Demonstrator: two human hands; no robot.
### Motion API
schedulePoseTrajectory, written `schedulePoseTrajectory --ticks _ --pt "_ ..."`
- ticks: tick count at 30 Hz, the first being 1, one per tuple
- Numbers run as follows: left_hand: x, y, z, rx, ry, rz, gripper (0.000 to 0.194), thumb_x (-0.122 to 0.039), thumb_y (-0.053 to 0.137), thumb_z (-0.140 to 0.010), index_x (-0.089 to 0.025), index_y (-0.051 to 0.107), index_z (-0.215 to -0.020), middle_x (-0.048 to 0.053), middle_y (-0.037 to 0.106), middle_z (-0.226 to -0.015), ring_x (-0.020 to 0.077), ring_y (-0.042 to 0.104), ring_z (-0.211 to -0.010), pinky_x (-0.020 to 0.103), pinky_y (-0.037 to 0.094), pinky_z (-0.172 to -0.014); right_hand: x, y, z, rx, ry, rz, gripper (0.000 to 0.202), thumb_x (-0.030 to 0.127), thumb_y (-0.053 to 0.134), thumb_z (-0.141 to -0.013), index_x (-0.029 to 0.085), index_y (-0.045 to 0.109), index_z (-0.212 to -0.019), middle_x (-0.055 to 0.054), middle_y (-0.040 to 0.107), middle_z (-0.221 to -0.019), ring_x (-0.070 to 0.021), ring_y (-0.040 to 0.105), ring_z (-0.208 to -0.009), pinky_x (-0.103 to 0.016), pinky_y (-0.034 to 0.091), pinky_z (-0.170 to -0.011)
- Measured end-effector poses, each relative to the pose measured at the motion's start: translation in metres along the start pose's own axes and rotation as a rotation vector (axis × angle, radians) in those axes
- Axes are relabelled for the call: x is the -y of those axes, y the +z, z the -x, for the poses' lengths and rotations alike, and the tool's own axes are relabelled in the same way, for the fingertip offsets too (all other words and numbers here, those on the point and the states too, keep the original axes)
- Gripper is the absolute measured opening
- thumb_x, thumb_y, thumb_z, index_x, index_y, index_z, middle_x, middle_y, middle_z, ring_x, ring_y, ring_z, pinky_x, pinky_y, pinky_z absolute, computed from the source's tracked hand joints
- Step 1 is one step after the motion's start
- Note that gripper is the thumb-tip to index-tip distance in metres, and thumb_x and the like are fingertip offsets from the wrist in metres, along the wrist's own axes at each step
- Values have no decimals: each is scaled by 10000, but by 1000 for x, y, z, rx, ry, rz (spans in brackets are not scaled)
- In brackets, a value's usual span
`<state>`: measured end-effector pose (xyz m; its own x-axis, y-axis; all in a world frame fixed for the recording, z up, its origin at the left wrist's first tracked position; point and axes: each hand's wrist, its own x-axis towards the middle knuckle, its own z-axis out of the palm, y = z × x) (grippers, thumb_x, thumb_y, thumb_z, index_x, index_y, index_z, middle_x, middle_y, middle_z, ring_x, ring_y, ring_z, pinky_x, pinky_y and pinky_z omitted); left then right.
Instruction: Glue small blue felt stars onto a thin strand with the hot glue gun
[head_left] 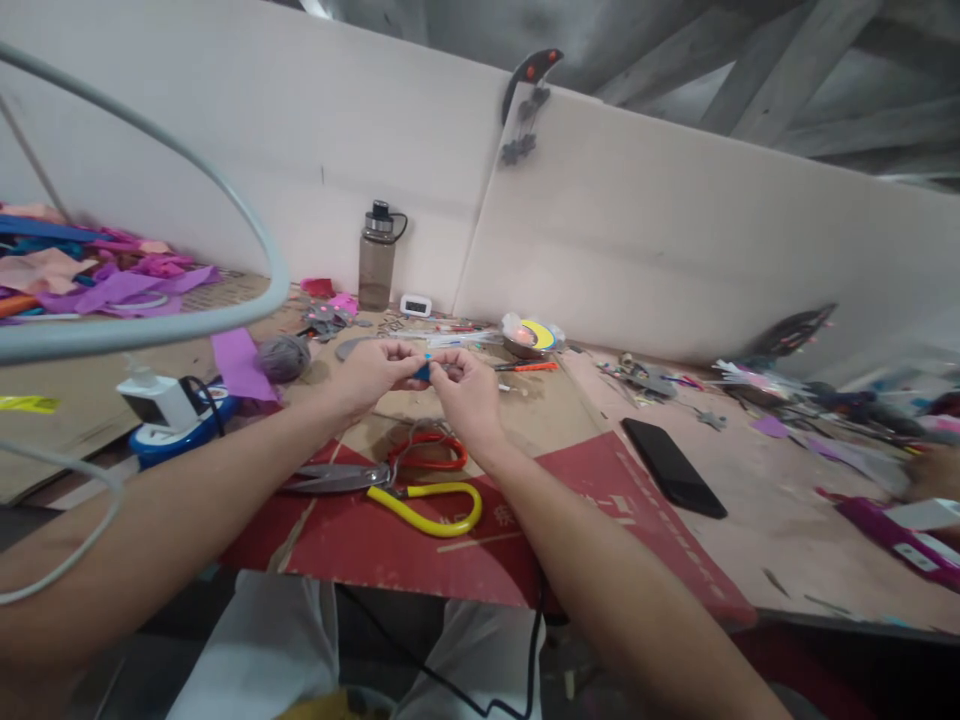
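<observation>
Just above the cardboard, my left hand (375, 372) and my right hand (469, 395) meet with fingertips pinched together. Between them is a small blue piece (424, 370), mostly covered by the fingers; whether it is paper, cloth or plastic I cannot make out. Both hands appear to grip it, one from each side. Below the hands lie large scissors (337, 478) with one red and one yellow handle, blades pointing left. A thin grey strand (420, 435) runs near the red handle. Past the fingers sits a small bowl (529, 345) with a yellow and blue item in it.
A ball of grey yarn (285, 357), a white plug (157, 398) and purple strips (244, 365) are at left. A bottle (376, 260) stands at the back, a black phone (673, 467) lies at right. A pale tube (247, 210) loops across the upper left. Another person's hand (934, 475) shows at far right.
</observation>
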<state>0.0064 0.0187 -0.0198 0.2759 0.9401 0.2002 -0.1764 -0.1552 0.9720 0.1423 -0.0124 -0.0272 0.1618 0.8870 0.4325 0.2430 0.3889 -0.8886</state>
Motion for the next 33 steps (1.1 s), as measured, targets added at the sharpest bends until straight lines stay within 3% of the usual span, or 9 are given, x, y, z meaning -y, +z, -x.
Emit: schedulePoseTrajectory --ticks 6,12,17,22,25,29,33 --pt "-3 4 4 -31 65 -94 292 -355 800 -640 -108 649 -681 7 614 -677 104 598 -641 322 569 -751 -1 0 -1 12 9 1 107 281 562 -741 193 612 -776 3 655 -662 -129 572 -570 -238 410 -535" --pt "-7 2 4 52 4 31 315 -350 813 -634 -98 682 -770 43 670 -778 138 643 -759 362 543 -869 -1 -2 -4 -13 21 -16 113 281 560 -736 188 601 -786 6 639 -665 -132 558 -582 -240 406 -543" --pt "-1 -4 -2 48 -6 11 315 -365 815 -631 -104 675 -737 23 649 -743 115 625 -717 333 547 -832 0 -2 0 10 -37 54 137 314 566 -768 192 622 -798 7 634 -677 -131 542 -591 -250 400 -571" --pt "-1 -7 -3 16 11 17 314 -371 810 -639 -106 661 -714 17 627 -731 113 616 -710 329 556 -804 -1 -6 -1 20 -124 144 218 335 568 -800 184 640 -941 67 434 -569 -115 410 -542 -248 339 -562" --pt "-3 -7 -3 -1 23 29 306 -357 813 -638 -103 653 -701 22 625 -729 118 618 -717 324 557 -791 0 -7 -2 -2 -165 184 290 308 573 -797 178 609 -1053 73 393 -604 -117 400 -576 -246 338 -591" --pt "-4 -6 -2 12 22 31 299 -356 806 -645 -105 648 -687 13 615 -714 110 614 -699 313 555 -779 2 -8 -1 1 -168 209 235 323 567 -811 188 636 -992 57 435 -617 -122 418 -590 -251 339 -597" --pt "-4 -4 0 16 4 2 324 -374 813 -627 -104 639 -668 6 601 -674 98 599 -644 304 555 -744 1 -8 -1 28 -165 175 158 328 561 -820 205 651 -862 9 591 -699 -139 516 -642 -263 393 -634"
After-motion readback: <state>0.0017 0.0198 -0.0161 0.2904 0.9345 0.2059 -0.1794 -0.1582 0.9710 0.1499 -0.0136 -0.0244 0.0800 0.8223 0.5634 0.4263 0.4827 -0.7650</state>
